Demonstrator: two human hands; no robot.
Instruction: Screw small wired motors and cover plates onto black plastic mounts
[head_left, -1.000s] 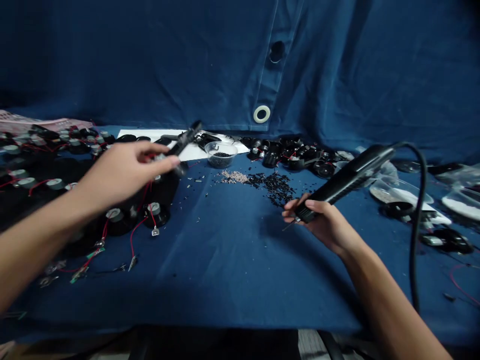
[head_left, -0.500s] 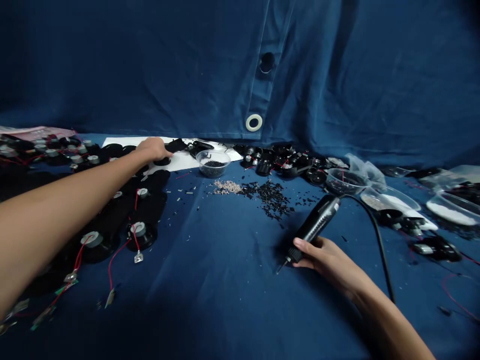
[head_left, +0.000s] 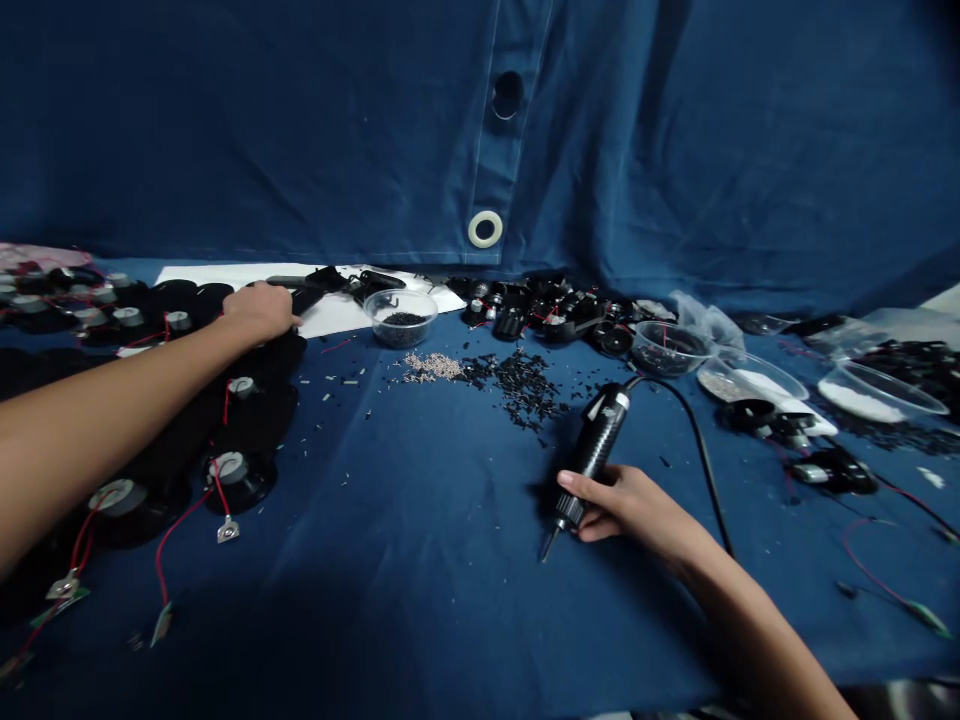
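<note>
My right hand (head_left: 619, 505) is closed around the lower part of a black electric screwdriver (head_left: 598, 432). Its bit points down and left just over the blue cloth (head_left: 420, 560), and a black cord (head_left: 701, 445) runs off its top end. At the far left, my left hand (head_left: 259, 312) is over the black plastic parts, beside a white sheet (head_left: 334, 315). Its fingers are curled and mostly hidden, so what is in them does not show. Below that arm lie black round parts (head_left: 244, 480) with grey centres and red wires.
A clear bowl of small black pieces (head_left: 401, 320) stands behind a pile of small screws (head_left: 433, 367) and scattered black bits (head_left: 525, 390). Black housings (head_left: 555, 305) line the back. Clear tubs (head_left: 671, 350) and loose wired parts (head_left: 832, 470) lie right. A blue curtain (head_left: 337, 130) hangs behind.
The whole view has shifted, with table items now further left. My right hand still holds the screwdriver, which is tilted more upright. My left hand stays among the black parts at the back.
</note>
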